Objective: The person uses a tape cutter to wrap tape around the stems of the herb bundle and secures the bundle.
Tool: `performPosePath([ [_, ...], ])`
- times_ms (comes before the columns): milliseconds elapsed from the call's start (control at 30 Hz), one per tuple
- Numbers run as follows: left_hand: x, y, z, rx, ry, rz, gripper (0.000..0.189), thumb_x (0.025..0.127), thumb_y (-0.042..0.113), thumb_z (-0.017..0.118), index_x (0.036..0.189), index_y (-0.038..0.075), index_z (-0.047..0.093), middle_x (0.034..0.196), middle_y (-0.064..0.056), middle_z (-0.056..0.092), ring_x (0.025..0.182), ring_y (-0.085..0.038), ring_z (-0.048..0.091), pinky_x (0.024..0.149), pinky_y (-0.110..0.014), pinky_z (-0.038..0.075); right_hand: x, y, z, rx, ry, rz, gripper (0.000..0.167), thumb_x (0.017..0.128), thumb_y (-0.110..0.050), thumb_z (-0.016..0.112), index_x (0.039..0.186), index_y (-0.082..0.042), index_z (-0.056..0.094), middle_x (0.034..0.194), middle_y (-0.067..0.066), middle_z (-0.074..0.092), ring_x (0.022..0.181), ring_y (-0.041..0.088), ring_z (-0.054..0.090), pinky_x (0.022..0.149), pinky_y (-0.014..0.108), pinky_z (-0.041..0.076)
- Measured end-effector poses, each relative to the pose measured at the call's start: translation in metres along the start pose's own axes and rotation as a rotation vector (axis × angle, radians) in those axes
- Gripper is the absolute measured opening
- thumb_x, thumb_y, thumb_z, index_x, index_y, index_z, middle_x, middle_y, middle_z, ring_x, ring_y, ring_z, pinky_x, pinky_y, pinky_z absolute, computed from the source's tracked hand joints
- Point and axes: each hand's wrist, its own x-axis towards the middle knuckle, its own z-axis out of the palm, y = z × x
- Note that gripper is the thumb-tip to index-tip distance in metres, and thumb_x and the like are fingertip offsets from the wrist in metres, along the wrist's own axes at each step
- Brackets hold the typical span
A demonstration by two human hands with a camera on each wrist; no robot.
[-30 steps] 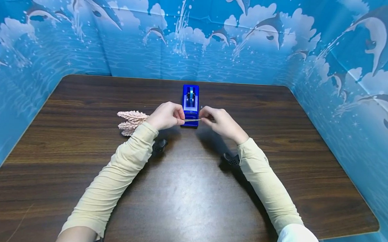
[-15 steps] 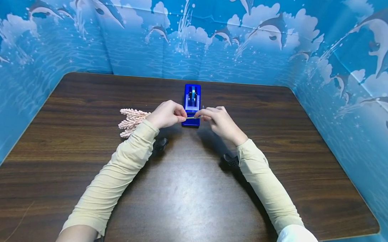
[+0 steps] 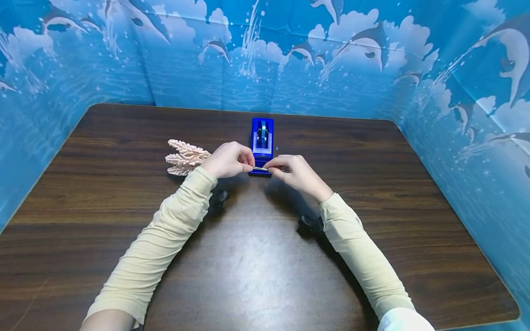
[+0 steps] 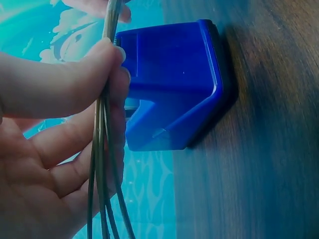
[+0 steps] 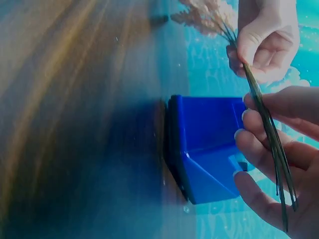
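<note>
A bunch of pale pink dried-looking flowers [image 3: 186, 157] lies sideways, heads to the left, in front of the blue tape dispenser [image 3: 262, 153]. My left hand [image 3: 231, 160] pinches the thin stems [image 4: 101, 149] between thumb and index finger, just below the heads' side. My right hand [image 3: 296, 172] holds the same stems farther along, thumb and fingertips close together; in the right wrist view, the loose stem ends [image 5: 281, 169] spread over its fingers. A shiny wrapped-looking stretch of stem [image 5: 255, 92] shows between the two hands.
The dispenser stands on a dark wood-grain table [image 3: 261, 263], close behind both hands. Dark wrist-worn devices [image 3: 220, 198] hang below the sleeves. A blue dolphin-print cloth [image 3: 267, 87] closes off the table's back and sides.
The right hand's fingers, reaching over the stems half a second ago, now close in lower on them. The flower heads have tilted and shifted slightly up and right.
</note>
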Motion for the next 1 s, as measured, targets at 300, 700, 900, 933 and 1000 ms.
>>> performPosePath([
  [300, -0.006, -0.004, -0.005, 0.025, -0.008, 0.066, 0.005, 0.082, 0.004, 0.072, 0.079, 0.006, 0.068, 0.075, -0.006, 0.069, 0.074, -0.019, 0.062, 0.074, -0.032, 0.047, 0.005, -0.008, 0.009, 0.216, -0.185, 0.190, 0.021, 0.097, -0.016, 0.057, 0.104, 0.000, 0.068, 0.085, 0.009, 0.068, 0.075, 0.012, 0.058, 0.072, 0.026, 0.047],
  [700, -0.009, -0.009, -0.017, 0.064, 0.146, -0.067, 0.011, 0.085, 0.019, 0.073, 0.094, 0.012, 0.072, 0.121, -0.016, 0.055, 0.125, -0.038, 0.040, 0.106, -0.059, 0.021, 0.012, -0.028, 0.032, 0.916, -0.112, 0.465, 0.017, 0.098, -0.012, 0.052, 0.104, 0.002, 0.059, 0.068, -0.005, 0.055, 0.060, 0.006, 0.051, 0.064, 0.022, 0.042],
  [900, -0.013, -0.019, -0.023, 0.069, 0.208, -0.219, 0.035, 0.088, 0.034, 0.070, 0.117, 0.016, 0.065, 0.129, -0.022, 0.046, 0.125, -0.044, 0.035, 0.101, -0.055, 0.030, 0.029, -0.050, 0.048, 0.970, 0.022, 0.519, 0.009, 0.096, -0.009, 0.054, 0.092, -0.003, 0.060, 0.062, -0.006, 0.057, 0.056, 0.005, 0.050, 0.055, 0.017, 0.040],
  [933, -0.014, -0.021, -0.025, 0.055, 0.187, -0.226, 0.038, 0.089, 0.035, 0.068, 0.121, 0.015, 0.063, 0.129, -0.023, 0.049, 0.120, -0.043, 0.041, 0.098, -0.053, 0.033, 0.032, -0.053, 0.051, 0.961, 0.031, 0.521, 0.009, 0.096, -0.010, 0.055, 0.091, -0.004, 0.059, 0.062, -0.007, 0.057, 0.055, 0.004, 0.050, 0.054, 0.017, 0.039],
  [1000, -0.014, -0.027, -0.029, 0.011, 0.136, -0.227, 0.040, 0.092, 0.033, 0.064, 0.126, 0.013, 0.060, 0.125, -0.022, 0.057, 0.115, -0.040, 0.052, 0.097, -0.050, 0.040, 0.038, -0.060, 0.058, 0.933, 0.048, 0.521, 0.007, 0.096, -0.009, 0.056, 0.090, -0.005, 0.059, 0.060, -0.007, 0.058, 0.054, 0.003, 0.049, 0.052, 0.017, 0.036],
])
